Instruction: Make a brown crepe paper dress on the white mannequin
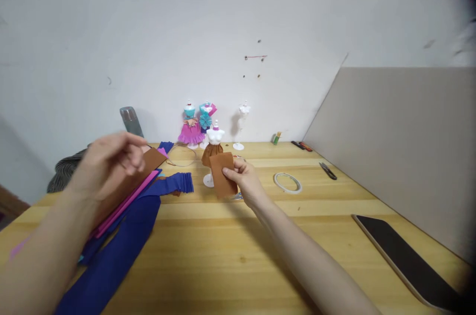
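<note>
Holding one brown piece point(220, 176): right hand point(246, 180). Four mannequins point(215, 137) beyond.

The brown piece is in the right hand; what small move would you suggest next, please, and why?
I'd probably bring the left hand to the brown piece: only the right hand grips it, and the left, though blurred, looks empty.
</note>
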Demonstrator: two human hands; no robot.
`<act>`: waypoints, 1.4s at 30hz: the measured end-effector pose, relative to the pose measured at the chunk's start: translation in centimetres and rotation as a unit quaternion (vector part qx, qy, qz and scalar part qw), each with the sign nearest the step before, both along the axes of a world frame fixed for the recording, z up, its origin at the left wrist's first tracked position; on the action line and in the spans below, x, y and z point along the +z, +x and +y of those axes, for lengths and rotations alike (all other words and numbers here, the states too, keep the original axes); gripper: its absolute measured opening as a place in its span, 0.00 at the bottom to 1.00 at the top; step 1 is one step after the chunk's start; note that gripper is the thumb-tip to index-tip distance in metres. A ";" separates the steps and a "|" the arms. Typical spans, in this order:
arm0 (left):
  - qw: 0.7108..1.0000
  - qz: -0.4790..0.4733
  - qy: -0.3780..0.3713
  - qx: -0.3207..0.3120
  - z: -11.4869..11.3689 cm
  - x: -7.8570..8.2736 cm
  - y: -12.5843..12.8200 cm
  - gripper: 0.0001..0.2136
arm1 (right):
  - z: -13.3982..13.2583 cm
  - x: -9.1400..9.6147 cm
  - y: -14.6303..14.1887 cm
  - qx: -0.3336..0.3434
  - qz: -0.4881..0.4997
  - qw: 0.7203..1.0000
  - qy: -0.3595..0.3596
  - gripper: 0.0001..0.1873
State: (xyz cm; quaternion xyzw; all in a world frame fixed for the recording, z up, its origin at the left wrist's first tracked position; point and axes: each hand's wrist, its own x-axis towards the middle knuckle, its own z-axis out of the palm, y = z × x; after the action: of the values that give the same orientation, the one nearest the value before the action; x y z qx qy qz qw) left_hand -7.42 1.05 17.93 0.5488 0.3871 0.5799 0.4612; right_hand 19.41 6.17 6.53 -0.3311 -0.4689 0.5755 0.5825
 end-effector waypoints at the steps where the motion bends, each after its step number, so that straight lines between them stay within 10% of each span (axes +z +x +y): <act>1: 0.998 0.046 -0.032 -0.005 0.2 -1.1 0.6 0.11 | -0.1 0.0 -0.1 0.003 0.002 1.000 -0.002 0.14; 4: 0.976 0.188 -0.102 -0.043 1.3 -5.1 3.7 0.13 | -0.2 -0.1 -0.4 -0.008 0.001 1.000 -0.005 0.15; 9: 0.984 0.152 -0.092 -0.019 2.9 -8.7 9.0 0.21 | -0.1 -0.4 -0.6 -0.040 -0.040 0.998 0.009 0.14; 25: 0.968 -0.058 -0.168 -0.175 5.0 -9.9 10.2 0.17 | -0.2 0.1 0.3 0.045 -0.048 0.997 0.047 0.17; 37: 0.968 0.026 -0.116 -0.220 4.2 -10.5 11.3 0.22 | 0.1 0.3 0.5 0.006 -0.080 0.994 0.081 0.14; 42: 0.980 0.096 -0.097 -0.148 4.5 -10.6 11.7 0.22 | 0.7 -0.2 0.3 -0.046 -0.096 0.989 0.107 0.10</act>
State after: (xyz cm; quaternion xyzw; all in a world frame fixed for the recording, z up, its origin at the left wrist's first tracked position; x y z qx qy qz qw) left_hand 4.30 5.55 7.38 0.6055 0.3987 0.4095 0.5538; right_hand 19.73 6.88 6.29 -0.3416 -0.5662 0.4603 0.5924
